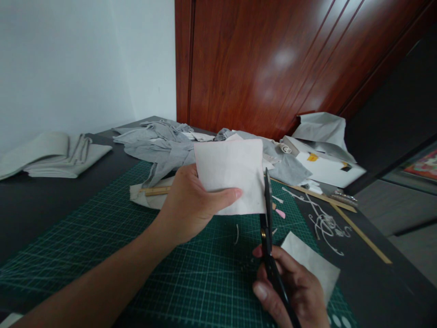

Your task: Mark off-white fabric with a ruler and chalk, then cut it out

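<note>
Pinched in my left hand (191, 200) is a square of white fabric (232, 164), held up above the mat with the thumb lying across its front. The fingers behind the fabric are hidden. My right hand (293, 287) grips a pair of black scissors (267, 228) by the handles, blades pointing up. The blades run along the right edge of the white square; whether they bite into it I cannot tell. Below, a green cutting mat (191, 273) carries thin offcuts, and a pale fabric piece (312, 262) lies behind my right hand.
Crumpled grey cloth (160, 146) covers the back of the table. Folded fabric (54, 157) lies at left. At right are a white box (324, 164), tangled white strips (327, 223) and wooden rulers (365, 237). A reddish wooden panel (246, 68) stands behind.
</note>
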Available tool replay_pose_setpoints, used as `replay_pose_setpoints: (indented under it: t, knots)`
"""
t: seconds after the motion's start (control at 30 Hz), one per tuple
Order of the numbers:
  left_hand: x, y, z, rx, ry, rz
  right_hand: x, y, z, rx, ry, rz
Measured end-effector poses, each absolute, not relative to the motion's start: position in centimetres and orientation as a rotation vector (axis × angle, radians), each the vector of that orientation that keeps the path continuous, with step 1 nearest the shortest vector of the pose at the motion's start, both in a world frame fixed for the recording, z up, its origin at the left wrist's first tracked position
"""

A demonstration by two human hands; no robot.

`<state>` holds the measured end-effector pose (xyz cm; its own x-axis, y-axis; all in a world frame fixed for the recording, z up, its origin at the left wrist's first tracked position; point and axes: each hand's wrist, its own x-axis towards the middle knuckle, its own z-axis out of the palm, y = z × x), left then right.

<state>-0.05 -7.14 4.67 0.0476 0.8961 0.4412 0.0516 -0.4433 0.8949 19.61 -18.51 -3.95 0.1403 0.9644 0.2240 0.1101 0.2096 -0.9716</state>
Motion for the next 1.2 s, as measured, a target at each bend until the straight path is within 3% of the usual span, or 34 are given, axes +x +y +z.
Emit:
replay_pose_setpoints:
  t: [0.87,1.2]
  knots:
    - [0.0,-7.6,4.9,1.575,0.993,1.443,19.5,-18.3,-3.5,-1.214,-1.281,0.824]
    - [0.2,-8.2,5.9,1.674,1.146,1.419,20.0,-18.4,-3.7,-1.057,-1.247,1.035]
